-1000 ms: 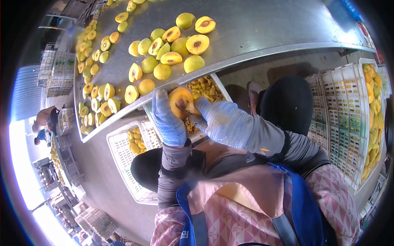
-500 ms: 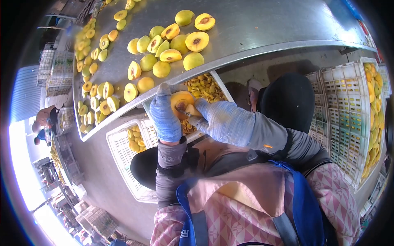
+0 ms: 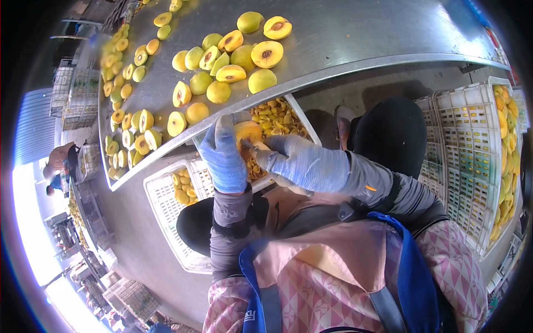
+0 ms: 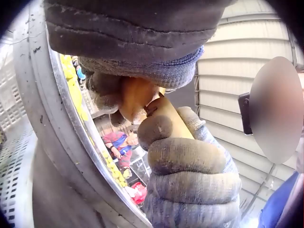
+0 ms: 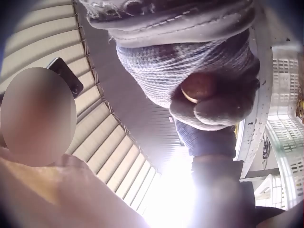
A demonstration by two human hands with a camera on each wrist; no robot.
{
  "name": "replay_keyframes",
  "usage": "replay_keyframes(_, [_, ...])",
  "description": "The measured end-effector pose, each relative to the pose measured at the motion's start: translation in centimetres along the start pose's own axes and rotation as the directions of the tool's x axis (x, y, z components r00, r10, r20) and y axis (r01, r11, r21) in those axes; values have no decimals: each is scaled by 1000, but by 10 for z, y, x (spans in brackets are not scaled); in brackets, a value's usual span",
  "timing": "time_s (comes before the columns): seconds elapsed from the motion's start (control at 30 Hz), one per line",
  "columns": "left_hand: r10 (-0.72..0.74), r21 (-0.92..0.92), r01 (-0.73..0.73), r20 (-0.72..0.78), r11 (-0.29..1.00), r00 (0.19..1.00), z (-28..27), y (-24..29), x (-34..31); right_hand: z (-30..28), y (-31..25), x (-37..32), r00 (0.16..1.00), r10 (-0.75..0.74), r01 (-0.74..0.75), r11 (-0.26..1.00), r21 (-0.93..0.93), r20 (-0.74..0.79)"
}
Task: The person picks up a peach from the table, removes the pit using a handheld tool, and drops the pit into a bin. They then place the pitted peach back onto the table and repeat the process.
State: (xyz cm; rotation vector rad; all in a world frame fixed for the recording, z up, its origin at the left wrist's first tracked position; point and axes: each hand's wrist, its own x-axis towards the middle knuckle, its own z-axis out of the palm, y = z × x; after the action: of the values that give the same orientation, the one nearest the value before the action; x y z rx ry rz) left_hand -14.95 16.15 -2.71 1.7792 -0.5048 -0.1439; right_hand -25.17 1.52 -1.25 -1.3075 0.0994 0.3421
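A gloved left hand holds a halved yellow peach just below the table edge, its cut face toward the right hand. The gloved right hand grips a wooden-handled pitting tool, thumb laid along the handle. In the left wrist view the tool's thin metal end meets the peach flesh, close to the left fingers. The round butt of the handle shows inside the right fist in the right wrist view. Part of the peach is hidden by the left hand. Several cut peaches lie on the metal table.
Under the hands stands a crate of peach scraps, partly beneath the table edge. A white crate with some yellow fruit sits on the floor at left. Full crates of peaches stand at right. Another person is far left.
The right hand has rolled over and drawn slightly toward the body, with the tool still at the peach's cut face. The peach has tilted in the left hand.
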Motion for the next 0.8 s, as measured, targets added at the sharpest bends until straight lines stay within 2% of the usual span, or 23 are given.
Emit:
replay_keyframes(0.03, [246,218,-256,72,942,967,3,3,0,3,11,4,940,-342,321,893,-316,-12])
replay_keyframes(0.07, [247,218,-256,71,942,967,4,7,1,4,17,7,940,-342,321,892,-317,-11])
replay_keyframes(0.1, [-24,-13,25,35,1000,999,4,13,2,5,22,10,928,-367,321,876,-360,-65])
replay_keyframes(0.13, [-294,-244,301,67,922,954,6,18,2,6,24,11,912,-392,317,859,-401,-120])
replay_keyframes(0.27, [-318,-220,310,-1,925,948,11,29,4,4,14,5,893,-438,346,812,-469,-99])
replay_keyframes(0.33, [-250,-160,266,110,951,962,6,18,5,0,-1,-2,974,-227,212,930,-299,-15])
replay_keyframes(0.37, [-248,-162,264,110,951,962,8,18,5,-1,-11,-4,973,-229,213,930,-301,-16])
replay_keyframes(0.4, [-244,-346,268,113,899,963,10,19,5,-1,-22,-5,999,2,-4,999,-51,-49])
replay_keyframes(0.43, [-238,-517,264,117,814,964,14,21,5,-1,-28,-6,973,232,-222,954,203,-23])
replay_keyframes(0.5, [-220,-553,242,107,797,969,20,24,1,-5,-28,-6,974,228,-221,934,281,8])
replay_keyframes(0.57, [-176,-253,157,-52,955,983,25,26,-6,-2,-17,-3,972,229,-232,905,357,50])
replay_keyframes(0.6, [-201,-197,185,-65,963,977,22,18,-6,5,0,3,998,-18,31,977,213,-62])
replay_keyframes(0.63, [-202,-195,187,-65,963,977,21,12,-7,8,7,6,951,-279,286,957,38,-134])
replay_keyframes(0.67, [-76,-67,72,-64,995,995,20,7,-8,7,8,6,951,-279,286,957,39,-133])
replay_keyframes(0.7, [51,60,-48,-46,997,998,19,6,-8,4,7,5,938,-317,296,943,-151,-141])
replay_keyframes(0.73, [52,60,-49,-46,997,998,20,6,-7,3,6,5,924,-356,294,895,-336,-140])
replay_keyframes(0.77, [34,43,-31,-79,999,996,22,8,-7,3,11,8,923,-357,295,894,-336,-140])
replay_keyframes(0.8, [16,26,-13,-112,1000,994,23,9,-7,6,16,12,883,-445,377,863,-338,-152])
